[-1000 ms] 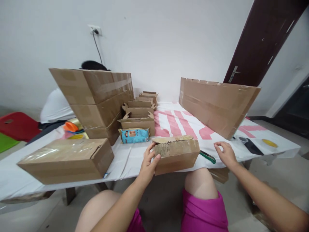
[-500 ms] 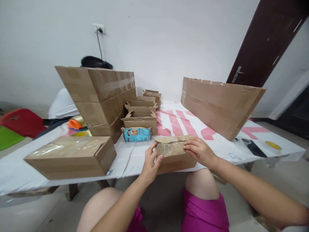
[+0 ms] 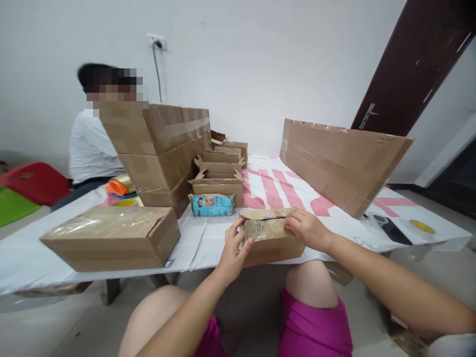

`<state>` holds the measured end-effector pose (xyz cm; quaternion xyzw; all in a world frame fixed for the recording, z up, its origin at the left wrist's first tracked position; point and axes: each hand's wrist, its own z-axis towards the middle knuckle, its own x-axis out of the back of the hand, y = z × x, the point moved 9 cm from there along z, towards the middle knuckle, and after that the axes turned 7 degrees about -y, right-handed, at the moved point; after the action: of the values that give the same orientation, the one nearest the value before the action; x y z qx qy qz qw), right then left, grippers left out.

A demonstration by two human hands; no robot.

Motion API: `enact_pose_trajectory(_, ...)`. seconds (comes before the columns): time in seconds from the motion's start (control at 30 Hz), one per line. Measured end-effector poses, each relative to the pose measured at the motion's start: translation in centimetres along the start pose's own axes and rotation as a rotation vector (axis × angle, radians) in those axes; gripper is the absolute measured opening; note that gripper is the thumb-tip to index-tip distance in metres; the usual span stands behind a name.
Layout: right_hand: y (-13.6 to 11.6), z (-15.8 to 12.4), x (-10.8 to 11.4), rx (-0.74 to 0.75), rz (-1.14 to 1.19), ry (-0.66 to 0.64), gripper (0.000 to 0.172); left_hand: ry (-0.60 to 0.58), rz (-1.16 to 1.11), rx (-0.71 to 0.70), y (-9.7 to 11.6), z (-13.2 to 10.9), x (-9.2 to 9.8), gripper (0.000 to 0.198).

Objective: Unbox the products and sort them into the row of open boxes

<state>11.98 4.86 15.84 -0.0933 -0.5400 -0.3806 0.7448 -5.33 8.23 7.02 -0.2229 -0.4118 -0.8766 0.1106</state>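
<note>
Moved since a second ago: co-worker point(image 3: 91, 144), up behind box stack point(image 3: 167, 134) at ten o'clock; right hand point(image 3: 308, 229), onto carton point(image 3: 273, 249). Left hand point(image 3: 234, 252) grasps carton's left end, carton lying at its three o'clock, right hand's nine. Right fingertips bunch atop it, grip unclear.

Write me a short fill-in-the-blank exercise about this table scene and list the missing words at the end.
The left grip and the ____ grip both touch the small brown cardboard box. The shiny plastic packet in front of the open brown cardboard boxes is mainly ____. The white tablecloth bears broad ____ stripes. In the picture, the red plastic chair is to the ____ of the packet.

Missing words: right; blue; pink; left.
</note>
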Motion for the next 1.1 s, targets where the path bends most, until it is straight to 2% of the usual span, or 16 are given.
enact_pose_trajectory(0.2,0.8,-0.7,0.7,-0.001,0.168,-0.02,0.019,-0.002,0.016,-0.016,0.2,0.0,0.0,0.034)
enact_pose_trajectory(0.43,-0.1,-1.0,0.3,0.058,0.067,-0.023,0.019,0.013,0.026,-0.004,0.1,0.1,0.0,0.033)
enact_pose_trajectory(0.77,0.9,0.6,1.0,-0.181,0.269,0.017,0.015,0.006,-0.024,-0.01,0.6,-0.1,0.2,0.031)
enact_pose_trajectory(1.1,1.8,2.5,-0.1,-0.28,0.313,-0.034,0.011,-0.01,-0.04,-0.009,0.7,-0.1,0.1,0.03)
